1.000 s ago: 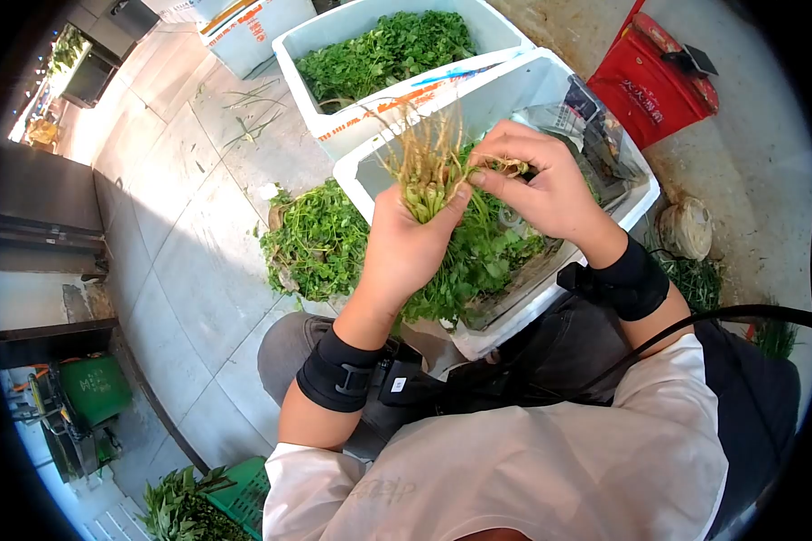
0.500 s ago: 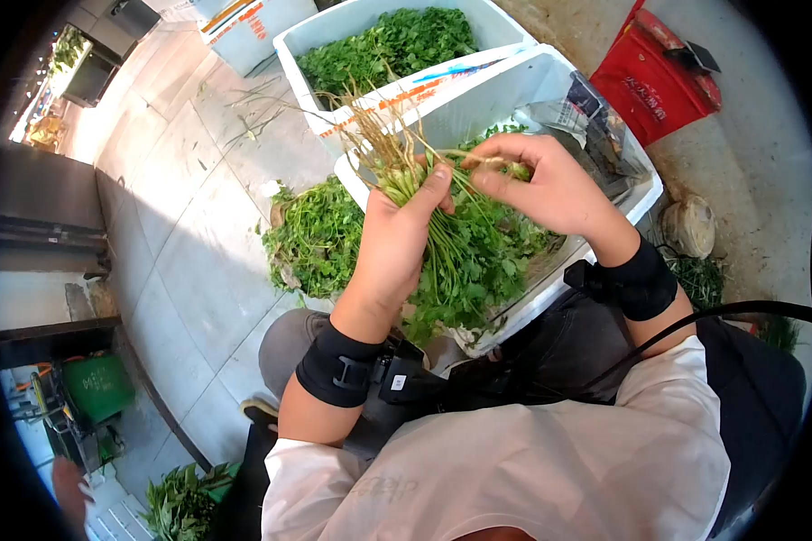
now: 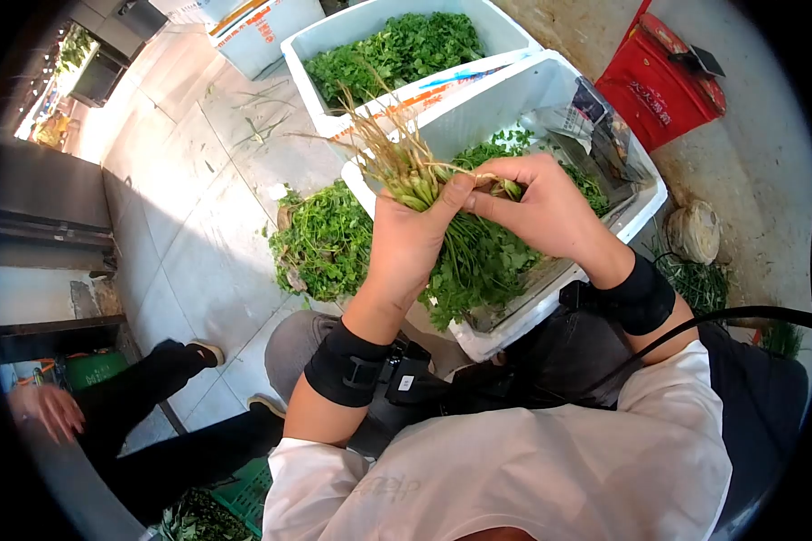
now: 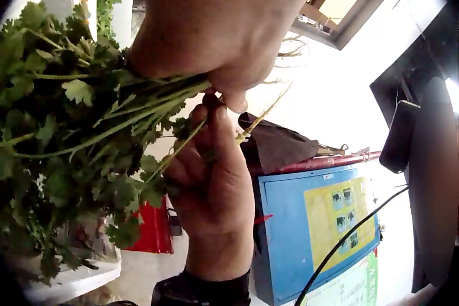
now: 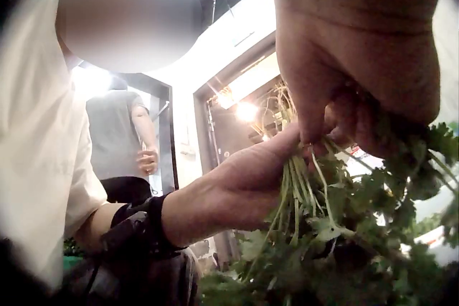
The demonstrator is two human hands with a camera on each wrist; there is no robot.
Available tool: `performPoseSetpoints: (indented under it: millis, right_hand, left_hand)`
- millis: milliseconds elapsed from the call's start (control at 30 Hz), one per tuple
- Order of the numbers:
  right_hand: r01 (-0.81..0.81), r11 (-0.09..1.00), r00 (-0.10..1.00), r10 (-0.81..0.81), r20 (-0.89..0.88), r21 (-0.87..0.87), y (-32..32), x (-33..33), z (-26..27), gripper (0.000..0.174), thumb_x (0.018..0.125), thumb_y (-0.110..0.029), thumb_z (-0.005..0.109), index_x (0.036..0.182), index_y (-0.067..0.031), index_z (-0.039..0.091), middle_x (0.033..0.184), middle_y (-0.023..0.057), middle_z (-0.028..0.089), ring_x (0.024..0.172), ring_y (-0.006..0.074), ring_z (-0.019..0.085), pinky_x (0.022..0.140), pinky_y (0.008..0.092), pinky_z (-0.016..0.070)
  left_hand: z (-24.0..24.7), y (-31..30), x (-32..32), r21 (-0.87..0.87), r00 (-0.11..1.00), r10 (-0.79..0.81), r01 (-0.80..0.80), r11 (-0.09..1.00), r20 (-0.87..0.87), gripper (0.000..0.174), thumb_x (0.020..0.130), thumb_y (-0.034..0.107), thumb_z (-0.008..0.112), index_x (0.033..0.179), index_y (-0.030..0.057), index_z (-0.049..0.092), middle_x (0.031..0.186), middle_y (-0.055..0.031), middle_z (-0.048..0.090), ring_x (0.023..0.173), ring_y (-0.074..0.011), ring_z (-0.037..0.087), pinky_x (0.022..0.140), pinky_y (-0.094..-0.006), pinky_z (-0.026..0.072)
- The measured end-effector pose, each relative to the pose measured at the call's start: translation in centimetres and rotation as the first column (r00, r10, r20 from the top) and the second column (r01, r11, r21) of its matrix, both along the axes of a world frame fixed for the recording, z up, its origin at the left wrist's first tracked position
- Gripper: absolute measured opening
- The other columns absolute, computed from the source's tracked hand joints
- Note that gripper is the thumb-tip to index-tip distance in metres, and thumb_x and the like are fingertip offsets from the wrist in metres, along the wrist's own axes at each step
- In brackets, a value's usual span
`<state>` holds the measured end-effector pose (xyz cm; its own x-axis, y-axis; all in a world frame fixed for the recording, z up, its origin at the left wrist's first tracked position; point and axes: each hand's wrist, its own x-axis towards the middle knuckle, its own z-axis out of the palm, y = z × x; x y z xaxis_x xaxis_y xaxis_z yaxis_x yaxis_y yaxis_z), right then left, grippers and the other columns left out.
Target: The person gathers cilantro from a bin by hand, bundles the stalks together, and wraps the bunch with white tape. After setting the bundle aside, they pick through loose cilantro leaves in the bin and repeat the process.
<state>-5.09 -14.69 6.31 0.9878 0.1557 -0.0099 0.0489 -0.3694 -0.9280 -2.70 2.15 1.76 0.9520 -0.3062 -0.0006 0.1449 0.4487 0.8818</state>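
Note:
My left hand grips a bunch of coriander near its base, with the thin tan roots pointing up and away. The leafy ends hang down over the near foam box. Close beside the left thumb, my right hand pinches a rooted coriander stem between thumb and forefinger. In the left wrist view the leaves spread to the left, and the right hand meets the stems below the left hand. The right wrist view shows pale stems running down from the fingers, which partly hide the pinch.
The near foam box holds newspaper and greens; a second foam box behind holds more coriander. A pile of greens lies on the tiles. A red bag stands right. Another person's legs are at lower left.
The right hand drew slightly apart from the bunch with a stem, then came back to the left thumb. The bunch shifted a little left. Another person has stepped in at lower left.

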Motion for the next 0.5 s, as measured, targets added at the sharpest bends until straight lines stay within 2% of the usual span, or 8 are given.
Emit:
performPoseSetpoints:
  millis: [133, 200, 233, 367, 400, 433, 467, 500]
  right_hand:
    - [0.001, 0.995, 0.998, 0.005, 0.057, -0.103, -0.1, 0.0, 0.2, 0.022, 0.088, -0.015, 0.075, 0.101, 0.0027, 0.071, 0.085, 0.0080, 0.073, 0.077, 0.0087, 0.060, 0.070, 0.0278, 0.0504]
    - [0.015, 0.993, 0.996, -0.004, 0.088, -0.119, 0.1, 0.0, -0.3, 0.023, 0.087, -0.015, 0.076, 0.100, 0.0033, 0.070, 0.084, 0.0078, 0.073, 0.077, 0.0090, 0.061, 0.070, 0.0282, 0.0507]
    - [0.027, 0.997, 0.995, -0.020, 0.100, -0.067, 0.3, -0.1, -0.5, 0.023, 0.087, -0.015, 0.076, 0.100, 0.0028, 0.069, 0.084, 0.0075, 0.073, 0.076, 0.0092, 0.061, 0.070, 0.0281, 0.0508]
    - [0.000, 0.998, 0.995, -0.006, 0.096, 0.060, 0.5, -0.1, -0.8, 0.025, 0.086, -0.015, 0.077, 0.102, 0.0006, 0.066, 0.087, 0.0066, 0.071, 0.080, 0.0081, 0.060, 0.072, 0.0264, 0.0507]
    - [0.000, 0.998, 0.995, -0.006, 0.096, 0.060, 0.3, 0.1, -1.0, 0.025, 0.086, -0.015, 0.077, 0.102, 0.0006, 0.066, 0.087, 0.0066, 0.071, 0.080, 0.0081, 0.060, 0.072, 0.0264, 0.0507]
    - [-0.056, 0.998, 0.982, 0.052, 0.182, 0.016, -0.2, 0.5, -1.3, 0.027, 0.087, -0.013, 0.075, 0.108, -0.0003, 0.065, 0.091, 0.0044, 0.067, 0.079, 0.0069, 0.059, 0.070, 0.0246, 0.0489]
    - [-0.107, 0.994, 0.958, 0.112, 0.264, -0.032, -0.4, 0.7, -1.3, 0.030, 0.088, -0.012, 0.073, 0.114, -0.0011, 0.063, 0.095, 0.0023, 0.064, 0.077, 0.0056, 0.057, 0.069, 0.0229, 0.0471]
    - [-0.108, 0.994, 0.958, 0.113, 0.264, -0.033, -0.7, 0.4, -0.9, 0.030, 0.088, -0.012, 0.073, 0.114, -0.0011, 0.063, 0.095, 0.0023, 0.064, 0.077, 0.0056, 0.057, 0.069, 0.0229, 0.0471]
  left_hand:
    - [-0.1, -0.1, 0.2, 0.029, 1.000, -0.016, 0.016, 0.999, 0.016, 0.018, 0.095, 0.014, 0.071, 0.104, 0.0004, 0.064, 0.097, -0.0059, 0.072, 0.088, -0.0118, 0.066, 0.081, -0.0269, 0.0528]
    - [0.4, 0.2, -0.1, 0.024, 0.996, -0.083, 0.084, 0.996, -0.031, 0.022, 0.095, 0.014, 0.069, 0.112, 0.0026, 0.060, 0.106, -0.0042, 0.066, 0.098, -0.0134, 0.062, 0.089, -0.0292, 0.0476]
    - [0.2, 0.2, -0.2, 0.026, 0.996, -0.085, 0.086, 0.996, -0.031, 0.022, 0.095, 0.014, 0.069, 0.112, 0.0026, 0.060, 0.106, -0.0042, 0.066, 0.098, -0.0134, 0.062, 0.089, -0.0292, 0.0476]
    - [-0.5, -0.1, -0.2, 0.004, 0.998, -0.031, 0.031, 1.000, -0.047, 0.018, 0.098, 0.015, 0.064, 0.112, 0.0030, 0.060, 0.103, -0.0054, 0.067, 0.095, -0.0143, 0.063, 0.085, -0.0287, 0.0494]
    - [-0.5, -0.1, -0.2, -0.011, 0.998, -0.018, 0.018, 1.000, -0.062, 0.017, 0.099, 0.015, 0.062, 0.111, 0.0028, 0.059, 0.103, -0.0059, 0.067, 0.094, -0.0147, 0.064, 0.083, -0.0289, 0.0502]
    - [-0.4, -0.2, -0.1, -0.011, 0.998, -0.019, 0.018, 1.000, -0.062, 0.017, 0.099, 0.015, 0.062, 0.111, 0.0028, 0.059, 0.103, -0.0059, 0.067, 0.094, -0.0147, 0.064, 0.083, -0.0289, 0.0502]
    - [-0.2, -0.3, 0.1, 0.001, 0.998, 0.054, -0.054, 0.999, -0.041, 0.014, 0.099, 0.013, 0.062, 0.107, 0.0018, 0.059, 0.100, -0.0055, 0.068, 0.092, -0.0134, 0.064, 0.083, -0.0282, 0.0498]
    - [-0.1, -0.3, 0.1, 0.011, 0.992, 0.128, -0.127, 0.992, -0.019, 0.012, 0.099, 0.011, 0.061, 0.103, 0.0008, 0.059, 0.097, -0.0050, 0.069, 0.090, -0.0121, 0.064, 0.083, -0.0275, 0.0494]
